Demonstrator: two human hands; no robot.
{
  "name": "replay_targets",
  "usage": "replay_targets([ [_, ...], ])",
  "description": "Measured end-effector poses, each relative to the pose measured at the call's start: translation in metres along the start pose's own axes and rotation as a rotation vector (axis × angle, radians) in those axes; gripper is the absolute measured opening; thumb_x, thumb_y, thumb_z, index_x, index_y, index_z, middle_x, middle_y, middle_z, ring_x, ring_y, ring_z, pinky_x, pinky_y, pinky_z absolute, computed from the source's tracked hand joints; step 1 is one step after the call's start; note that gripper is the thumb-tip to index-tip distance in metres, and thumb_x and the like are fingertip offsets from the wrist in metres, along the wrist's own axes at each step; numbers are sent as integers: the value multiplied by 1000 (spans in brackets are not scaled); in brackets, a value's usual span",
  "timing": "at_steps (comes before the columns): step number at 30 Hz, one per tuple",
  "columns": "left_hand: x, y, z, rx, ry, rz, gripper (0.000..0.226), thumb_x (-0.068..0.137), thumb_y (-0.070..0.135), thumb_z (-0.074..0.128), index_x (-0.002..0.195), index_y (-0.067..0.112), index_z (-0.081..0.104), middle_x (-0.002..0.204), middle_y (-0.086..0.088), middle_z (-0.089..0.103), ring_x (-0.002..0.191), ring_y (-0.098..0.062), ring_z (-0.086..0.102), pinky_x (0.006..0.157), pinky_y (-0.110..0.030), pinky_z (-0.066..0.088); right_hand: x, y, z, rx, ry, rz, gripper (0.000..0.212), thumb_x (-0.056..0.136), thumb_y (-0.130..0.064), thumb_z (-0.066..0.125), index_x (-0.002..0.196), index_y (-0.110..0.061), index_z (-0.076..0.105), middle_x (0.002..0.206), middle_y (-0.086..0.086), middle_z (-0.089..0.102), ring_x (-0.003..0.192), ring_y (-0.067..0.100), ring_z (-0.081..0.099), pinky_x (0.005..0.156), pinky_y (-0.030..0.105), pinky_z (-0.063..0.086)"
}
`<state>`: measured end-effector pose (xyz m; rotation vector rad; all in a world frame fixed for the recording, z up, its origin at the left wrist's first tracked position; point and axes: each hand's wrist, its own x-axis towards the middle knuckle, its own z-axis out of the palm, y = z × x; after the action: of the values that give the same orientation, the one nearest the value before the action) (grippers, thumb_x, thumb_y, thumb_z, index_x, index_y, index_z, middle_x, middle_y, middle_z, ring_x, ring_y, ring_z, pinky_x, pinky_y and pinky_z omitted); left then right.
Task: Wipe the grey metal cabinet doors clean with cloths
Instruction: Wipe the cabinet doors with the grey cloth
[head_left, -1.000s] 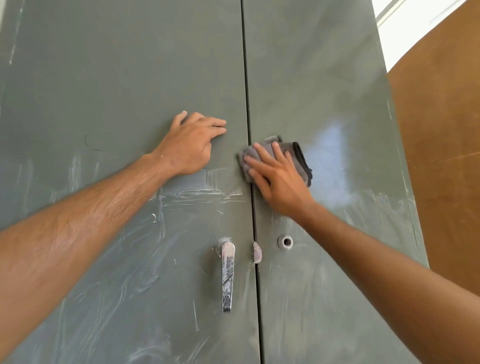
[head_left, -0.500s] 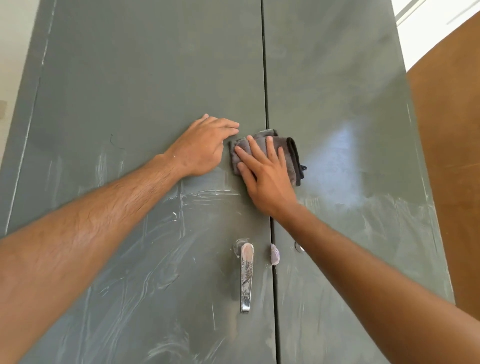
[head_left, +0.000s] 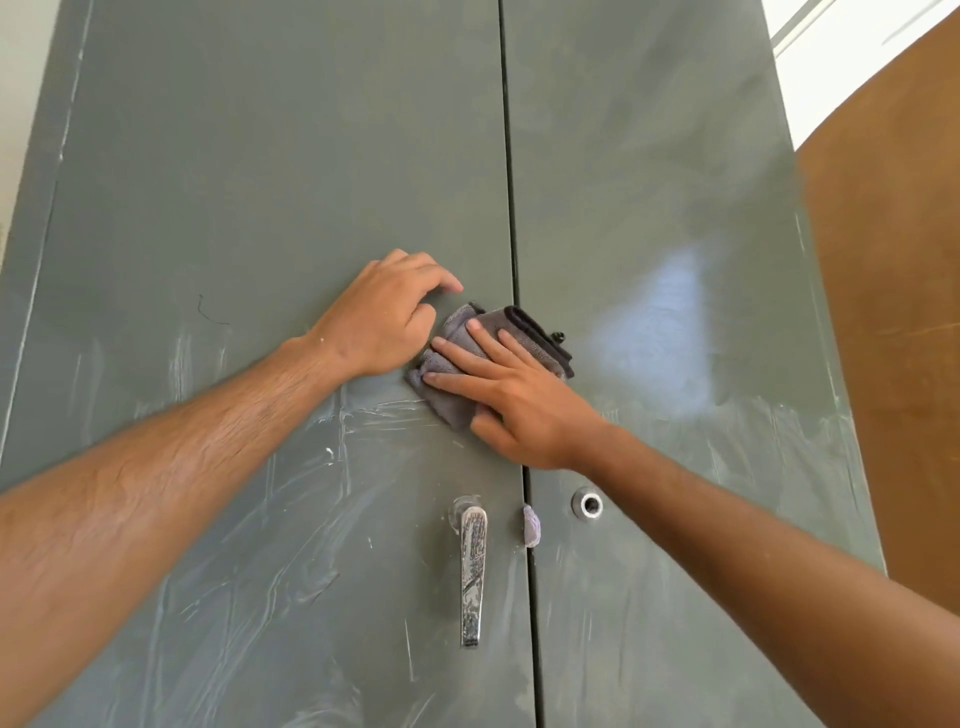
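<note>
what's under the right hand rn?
The right hand presses a folded grey cloth flat across the seam between the cabinet doors. The metal and the stretch of seam beneath the cloth are covered, so unseen.

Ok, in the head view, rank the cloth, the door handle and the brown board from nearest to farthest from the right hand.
1. Cloth, pressed flat under the right hand.
2. Door handle, below the hand, on the left door.
3. Brown board, far off to the right.
</note>
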<state>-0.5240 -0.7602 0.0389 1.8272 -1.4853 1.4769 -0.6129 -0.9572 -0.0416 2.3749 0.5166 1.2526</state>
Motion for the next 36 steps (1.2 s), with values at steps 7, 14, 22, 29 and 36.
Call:
replay_targets([
  [7,-32,29,-14,-6,-210,-36,76,71,-9,49,134,32,59,134,9,56,118,-17,45,105,-42,40,-4,0,-23,19,-21,29,85,84,10,38,161,-25,35,172,2,20,159,31,12,129,49,14],
  [14,-43,32,-17,-129,-63,-7,65,76,53,76,134,31,57,130,13,56,116,-15,51,105,-42,44,-1,-19,-46,438,397,189,45,90,6,43,131,-12,47,110,-13,55,83,3,55,76,17,43],
  [22,-35,41,-25,-556,121,-362,29,94,37,71,92,8,70,80,-1,69,72,-13,61,70,-34,51,9,-24,-61,1054,395,489,33,97,-35,71,123,-16,63,106,6,75,89,26,75,81,48,61],
  [29,-63,33,-29,-1076,-80,-707,21,102,20,63,113,4,71,99,-11,77,91,-25,75,71,-39,65,-5,-17,-46,1399,101,611,13,99,-14,67,109,-6,71,83,6,72,71,17,67,60,26,54],
  [36,-81,23,-23,-999,-152,-724,16,99,13,67,110,2,70,106,-21,74,83,-21,74,71,-34,65,7,-18,-38,1140,220,657,6,98,-23,71,98,-17,70,72,-2,69,64,12,64,54,23,50],
])
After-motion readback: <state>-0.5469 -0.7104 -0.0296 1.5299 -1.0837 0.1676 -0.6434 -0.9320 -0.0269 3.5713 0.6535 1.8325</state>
